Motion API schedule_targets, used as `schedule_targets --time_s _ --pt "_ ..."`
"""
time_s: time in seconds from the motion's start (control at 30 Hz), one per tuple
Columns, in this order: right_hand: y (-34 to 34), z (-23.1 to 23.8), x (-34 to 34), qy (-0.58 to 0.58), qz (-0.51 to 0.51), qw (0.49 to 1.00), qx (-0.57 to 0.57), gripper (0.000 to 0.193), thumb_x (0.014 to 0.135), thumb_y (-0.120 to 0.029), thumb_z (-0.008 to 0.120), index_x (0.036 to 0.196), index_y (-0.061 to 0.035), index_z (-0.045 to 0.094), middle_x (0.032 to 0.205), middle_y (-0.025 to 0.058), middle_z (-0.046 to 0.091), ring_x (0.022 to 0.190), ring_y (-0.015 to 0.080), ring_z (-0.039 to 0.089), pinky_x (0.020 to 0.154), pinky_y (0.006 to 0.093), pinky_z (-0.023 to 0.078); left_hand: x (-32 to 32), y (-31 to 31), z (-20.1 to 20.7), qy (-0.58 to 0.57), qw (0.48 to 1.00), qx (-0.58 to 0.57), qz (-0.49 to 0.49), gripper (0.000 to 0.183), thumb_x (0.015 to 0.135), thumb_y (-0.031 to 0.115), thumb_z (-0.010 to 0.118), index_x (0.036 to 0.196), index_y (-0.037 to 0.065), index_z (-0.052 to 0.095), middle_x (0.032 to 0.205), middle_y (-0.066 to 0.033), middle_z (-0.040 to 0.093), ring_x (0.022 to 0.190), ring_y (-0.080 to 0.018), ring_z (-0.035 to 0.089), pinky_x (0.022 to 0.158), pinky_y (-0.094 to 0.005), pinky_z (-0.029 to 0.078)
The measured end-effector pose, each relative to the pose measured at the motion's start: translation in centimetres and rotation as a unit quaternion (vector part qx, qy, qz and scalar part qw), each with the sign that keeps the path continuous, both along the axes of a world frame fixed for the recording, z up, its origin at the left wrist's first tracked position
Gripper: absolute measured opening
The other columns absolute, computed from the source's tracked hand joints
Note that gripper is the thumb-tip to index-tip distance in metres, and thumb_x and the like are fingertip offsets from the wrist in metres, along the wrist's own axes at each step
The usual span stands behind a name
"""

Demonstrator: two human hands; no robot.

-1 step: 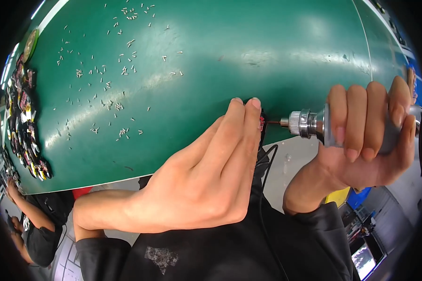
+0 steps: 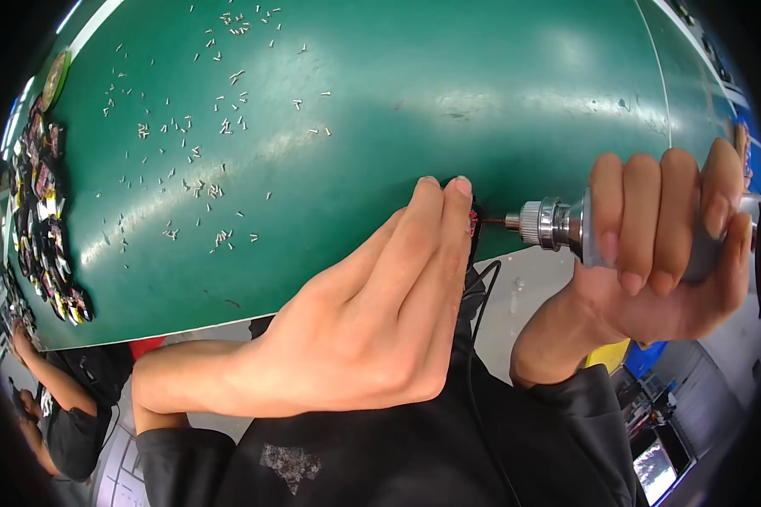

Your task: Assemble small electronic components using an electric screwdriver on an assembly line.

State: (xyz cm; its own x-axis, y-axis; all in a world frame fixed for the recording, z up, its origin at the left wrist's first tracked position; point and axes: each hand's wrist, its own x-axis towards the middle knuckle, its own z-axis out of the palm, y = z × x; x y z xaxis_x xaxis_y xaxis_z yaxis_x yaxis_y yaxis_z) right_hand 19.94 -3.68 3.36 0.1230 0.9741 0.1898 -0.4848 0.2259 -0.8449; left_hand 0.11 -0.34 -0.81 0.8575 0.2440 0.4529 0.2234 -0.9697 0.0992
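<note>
Leftward, someone [image 2: 76, 435] flanks the table [image 2: 482, 51] (green); left hand [image 2: 368, 317] grips part [image 2: 474, 223], right hand [image 2: 664, 232] screwdriver [image 2: 550, 224].

Green surface [image 2: 499, 51], a few dark scuffs [image 2: 457, 115] on it. Round thing w/ green rim [image 2: 56, 80] on its far L edge, kind unclear. Lower L: co-worker [image 2: 80, 435] in black tee, arm at the surface edge; red thing [image 2: 147, 347] nearby, only partly visible. Grey floor [image 2: 516, 296] below. Lower R: yellow thing [image 2: 609, 354] next to blue thing [image 2: 646, 358], lit screen [image 2: 654, 473] nr bottom.
</note>
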Motion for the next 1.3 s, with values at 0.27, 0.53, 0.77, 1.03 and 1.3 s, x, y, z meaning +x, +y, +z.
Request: schedule_targets --time_s 0.27,0.53,0.77,1.03,1.3 --pt "0.9 -0.4 -1.2 -0.087 0.047 0.993 0.062 0.016 0.093 -0.024 0.047 0.084 -0.0116 0.041 0.046 -0.0057 0.039 0.04 0.0065 0.037 0.05 0.024 0.038 -0.7 0.7 -0.5 -0.013 0.999 -0.03 -0.026 0.024 0.064 -0.003 0.065 0.084 -0.016 0.062 0.098 -0.0283 0.063 0.089 -0.0341 0.062 0.07 -0.034 0.056" --pt "1.7 0.6 -3.0 -0.012 0.035 0.997 0.068 0.016 0.088 -0.015 0.053 0.082 -0.0109 0.039 0.046 -0.0047 0.039 0.038 0.0054 0.038 0.046 0.0205 0.037 -1.8 0.5 1.2 -0.03 0.996 -0.086 -0.014 0.035 0.061 0.006 0.06 0.091 -0.013 0.06 0.1 -0.0263 0.062 0.092 -0.0337 0.06 0.082 -0.0356 0.052" --pt "0.4 0.5 -1.4 0.159 -0.018 0.972 0.172 0.015 0.084 -0.01 0.057 0.087 -0.0081 0.042 0.046 -0.003 0.041 0.036 0.0072 0.036 0.042 0.018 0.035 -8.8 1.5 3.7 -0.085 0.981 -0.094 0.145 0.036 0.07 0.0 0.059 0.106 -0.008 0.058 0.106 -0.0193 0.062 0.099 -0.0323 0.06 0.087 -0.0384 0.05" --pt "0.6 -3.3 -4.4 0.234 0.001 0.971 0.049 0.005 0.091 -0.01 0.048 0.09 -0.0054 0.045 0.049 -0.0023 0.033 0.041 0.008 0.032 0.05 0.0254 0.034 -23.9 8.9 5.3 0.044 0.859 0.109 0.498 0.042 0.083 0.0 0.06 0.125 0.004 0.055 0.133 -0.0175 0.05 0.121 -0.0373 0.047 0.101 -0.0436 0.037" --pt "0.6 -4.2 -4.6 0.246 -0.002 0.969 0.024 0.006 0.091 -0.011 0.046 0.09 -0.0051 0.046 0.051 -0.0019 0.035 0.043 0.0087 0.034 0.052 0.0271 0.035 -19.6 6.3 2.1 0.008 0.949 -0.041 0.313 0.03 0.069 -0.005 0.067 0.097 0.0 0.062 0.097 -0.011 0.059 0.087 -0.0271 0.059 0.071 -0.0365 0.05"
